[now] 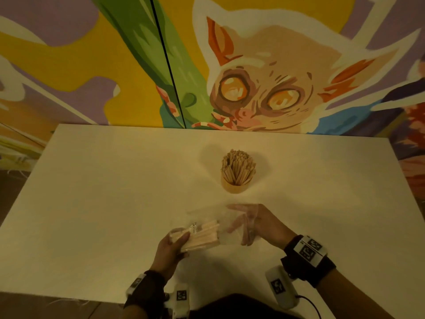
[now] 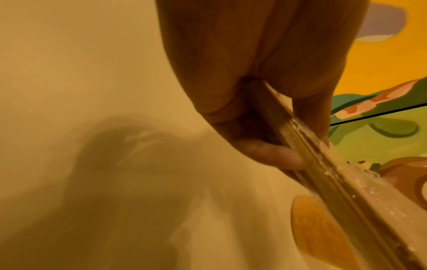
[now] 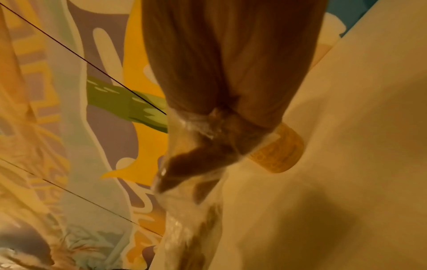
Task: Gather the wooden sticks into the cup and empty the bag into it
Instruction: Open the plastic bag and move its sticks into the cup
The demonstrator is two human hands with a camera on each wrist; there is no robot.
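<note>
Item 1, cup [image 1: 235, 186]: I log a light wooden cup standing upright on the tabletop [image 1: 92, 203], at about 12 o'clock from my two hands and a little beyond them. It is packed with upright wooden sticks [image 1: 238, 165] that fan out above the rim

Item 2, bag [image 1: 220, 229]: a clear plastic bag held above the tabletop between my hands, at 6 o'clock from the cup. A bundle of pale sticks [image 1: 202, 236] lies inside its left part, with a small printed label on the film. The right part of the bag is slack and see-through

Item 3, left hand [image 1: 171, 246]: at 9 o'clock of the bag, curled round the stick-filled end. In the left wrist view my fingers [image 2: 265, 151] close under the bundle and my thumb presses it from the far side, so the grip is firm

Item 4, right hand [image 1: 259, 223]: at 3 o'clock of the bag, with the fingers [image 1: 236, 224] fairly straight and reaching into the open mouth of the film. In the right wrist view the plastic [image 3: 196, 146] wraps over my fingertips; I cannot tell whether any finger pinches it

Item 5, surroundings: a painted mural [image 1: 264, 88] of a wide-eyed animal covers the wall at 12 o'clock, behind the tabletop. Dark wrist straps carrying marker tags sit on both of my forearms
</note>
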